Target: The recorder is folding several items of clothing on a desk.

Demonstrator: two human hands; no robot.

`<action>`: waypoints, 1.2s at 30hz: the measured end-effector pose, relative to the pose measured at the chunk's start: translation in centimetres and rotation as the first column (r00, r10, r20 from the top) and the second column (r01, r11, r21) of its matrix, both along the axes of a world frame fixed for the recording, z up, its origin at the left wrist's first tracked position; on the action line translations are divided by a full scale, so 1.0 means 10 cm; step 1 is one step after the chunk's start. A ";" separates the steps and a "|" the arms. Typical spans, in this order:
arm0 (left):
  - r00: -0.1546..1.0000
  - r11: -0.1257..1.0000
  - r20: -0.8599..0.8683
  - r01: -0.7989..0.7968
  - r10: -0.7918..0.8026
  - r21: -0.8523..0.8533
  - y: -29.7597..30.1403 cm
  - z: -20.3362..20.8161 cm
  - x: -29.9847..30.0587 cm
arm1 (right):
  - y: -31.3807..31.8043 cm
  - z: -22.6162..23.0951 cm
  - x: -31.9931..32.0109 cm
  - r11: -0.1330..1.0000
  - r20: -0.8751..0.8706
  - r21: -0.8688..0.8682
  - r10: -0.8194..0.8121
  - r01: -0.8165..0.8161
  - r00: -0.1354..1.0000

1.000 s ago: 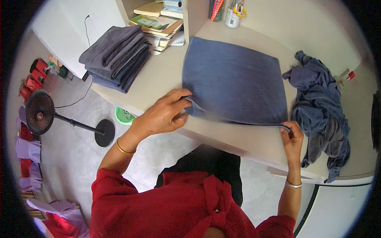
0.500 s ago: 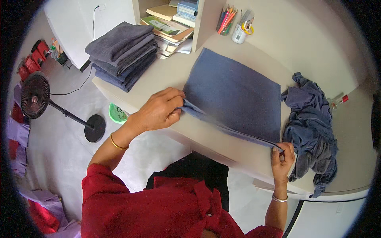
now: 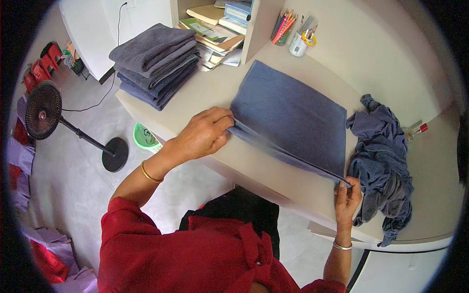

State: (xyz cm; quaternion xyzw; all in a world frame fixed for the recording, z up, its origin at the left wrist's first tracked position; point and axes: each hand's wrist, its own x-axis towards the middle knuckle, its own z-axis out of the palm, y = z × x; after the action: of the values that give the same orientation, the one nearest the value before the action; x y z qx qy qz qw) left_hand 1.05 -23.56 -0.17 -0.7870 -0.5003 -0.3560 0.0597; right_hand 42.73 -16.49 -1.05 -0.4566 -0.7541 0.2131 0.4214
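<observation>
Rn both hands [image 3: 202, 133] pinch blue cloth [image 3: 293, 115] at nr corners; bit blurry btwn.

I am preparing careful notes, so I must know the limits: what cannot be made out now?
All in the head view:
Blue cloth: most of its underside, hidden by its upper face.
Left hand: its palm, hidden by the hand's back.
Crumpled heap: how many pieces, hidden by overlapping folds.
Green basket: its right part, hidden by the desk.
</observation>
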 end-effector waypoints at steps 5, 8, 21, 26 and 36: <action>0.998 0.997 0.028 -0.064 0.063 0.031 0.00 0.05 -0.03 | 0.05 -0.10 0.09 0.995 0.032 0.095 0.024 -0.027 0.999; 0.986 0.997 0.163 0.051 -0.040 -0.064 0.03 0.14 -0.06 | -0.02 0.01 -0.04 1.000 -0.089 0.006 0.019 -0.019 0.996; 0.826 0.853 0.563 0.309 -0.022 -0.421 0.18 0.11 -0.27 | 0.06 0.04 0.02 0.996 -0.189 -0.090 -0.004 -0.014 0.982; 0.664 0.874 0.748 0.366 -0.006 -0.319 0.36 0.62 -0.29 | 0.19 0.39 0.08 0.989 -0.310 -0.146 -0.014 -0.033 0.951; 0.638 0.971 0.738 0.216 -0.218 0.101 0.66 1.93 -0.21 | 0.36 1.81 0.07 0.973 -0.167 0.224 -0.024 0.061 0.986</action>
State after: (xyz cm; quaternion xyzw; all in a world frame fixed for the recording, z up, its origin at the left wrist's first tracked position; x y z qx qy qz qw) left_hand -1.05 -16.93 19.18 -0.6270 -0.3822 -0.6513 -0.1913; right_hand 43.42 -12.87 17.10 -0.4022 -0.7266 0.1523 0.5358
